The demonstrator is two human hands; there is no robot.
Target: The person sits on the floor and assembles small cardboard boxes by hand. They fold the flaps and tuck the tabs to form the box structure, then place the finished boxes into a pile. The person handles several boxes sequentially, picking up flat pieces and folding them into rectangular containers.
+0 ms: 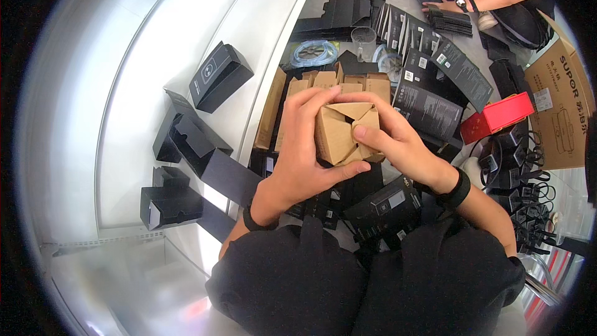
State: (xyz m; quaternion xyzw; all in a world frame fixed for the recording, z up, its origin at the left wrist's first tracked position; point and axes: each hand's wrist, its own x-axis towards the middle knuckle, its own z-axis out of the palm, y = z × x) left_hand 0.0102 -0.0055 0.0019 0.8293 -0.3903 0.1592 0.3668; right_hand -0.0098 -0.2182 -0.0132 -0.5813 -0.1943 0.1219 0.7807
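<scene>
Between my two hands I hold a small brown cardboard box (334, 138), its folded end flaps facing up with a dark gap where they meet. My left hand (298, 143) wraps round the box's left side, thumb along the near edge. My right hand (398, 140) grips the right side, its thumb pressing on the flaps. Just beyond, partly hidden by my fingers, several brown cardboard boxes (373, 84) stand packed together. Below my hands lie flat black printed boxes (388, 205).
Open black boxes (221, 78) lie on a white shelf (261, 31) at left. Beyond are a coiled blue cable (314, 53), a clear cup (364, 42) and fanned black cartons (429, 109). At right stand a red box (497, 117) and large carton (559, 109). Another person's hands (443, 5) handle black cartons.
</scene>
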